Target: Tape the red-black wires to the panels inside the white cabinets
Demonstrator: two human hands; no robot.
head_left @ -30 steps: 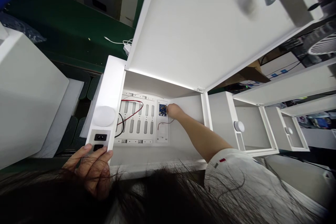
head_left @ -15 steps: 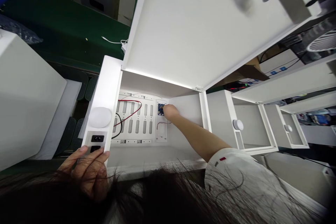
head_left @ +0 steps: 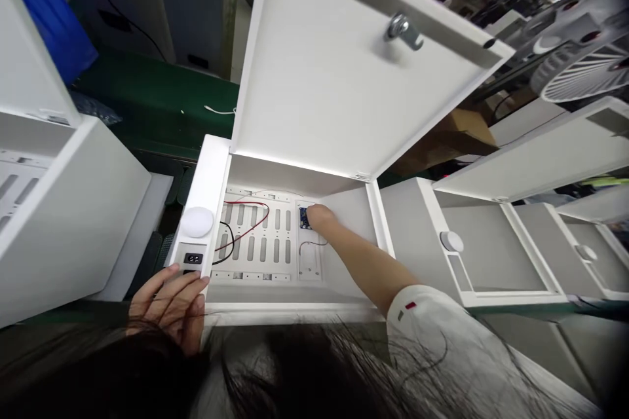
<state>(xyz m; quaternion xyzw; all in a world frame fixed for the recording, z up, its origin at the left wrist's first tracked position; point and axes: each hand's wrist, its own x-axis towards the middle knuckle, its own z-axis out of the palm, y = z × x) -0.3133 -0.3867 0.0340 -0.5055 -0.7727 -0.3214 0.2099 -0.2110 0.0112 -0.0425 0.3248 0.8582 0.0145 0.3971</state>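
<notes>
Beside the blue circuit board [head_left: 304, 218], the right hand [head_left: 318, 215], curled, its grip hidden.

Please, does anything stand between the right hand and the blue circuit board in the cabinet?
Nothing visible: the cabinet door is open, and the right hand covers part of the blue circuit board; contact itself cannot be seen.

The left hand [head_left: 170, 304] rests on the outer end of a white metal box [head_left: 295, 308], just beside a black socket [head_left: 193, 258]. The right hand [head_left: 320, 217] reaches inside to a small blue circuit board [head_left: 304, 218], near red and black wires [head_left: 253, 230], under the raised lid [head_left: 334, 72].
</notes>
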